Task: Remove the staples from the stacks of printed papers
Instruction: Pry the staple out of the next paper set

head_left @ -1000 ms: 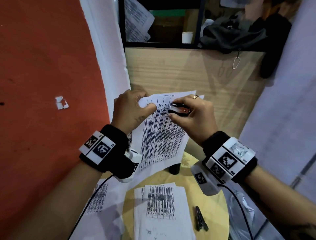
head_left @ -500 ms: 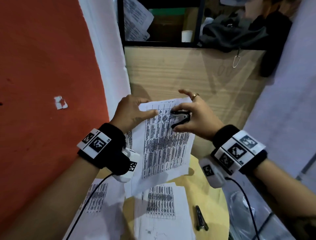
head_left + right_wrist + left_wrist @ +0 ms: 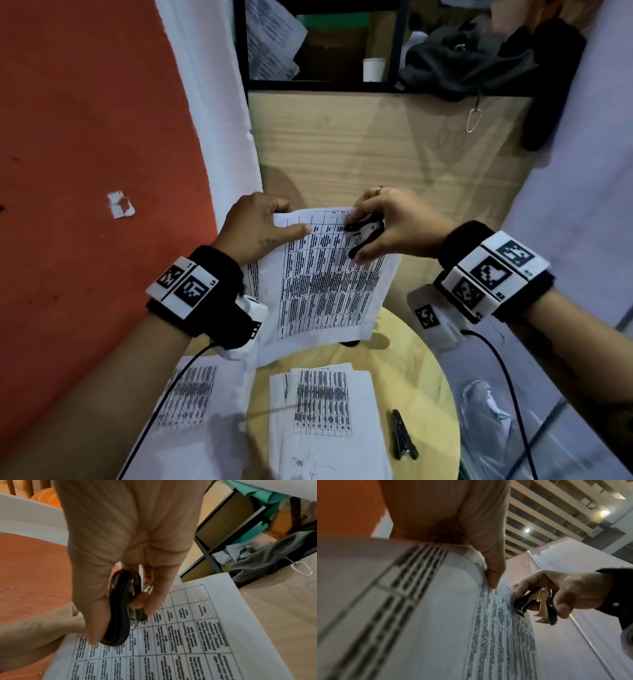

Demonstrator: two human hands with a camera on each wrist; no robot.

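My left hand [image 3: 260, 226] pinches the top left corner of a printed paper stack [image 3: 325, 284], thumb on top, and holds it up above the round table [image 3: 431, 383]. My right hand [image 3: 387, 226] grips a black staple remover [image 3: 363, 234] between thumb and fingers over the sheet's top right part. In the left wrist view the staple remover [image 3: 537, 604] has its metal claws spread apart, just off the paper stack [image 3: 496, 628]. The right wrist view shows the staple remover [image 3: 121, 608] from behind, above the paper stack [image 3: 180, 635]. I cannot make out a staple.
More printed sheets [image 3: 322, 421] lie on the table below, with another pile [image 3: 185, 401] to their left. A dark stapler-like tool [image 3: 402, 435] lies at the table's right. Behind stand a wooden cabinet [image 3: 376, 144], a paper cup [image 3: 373, 68] and a dark bag [image 3: 469, 61].
The held stack has dropped a little lower. My right hand went from squeezing the remover at the sheet's top to holding it with claws spread, slightly to the right.
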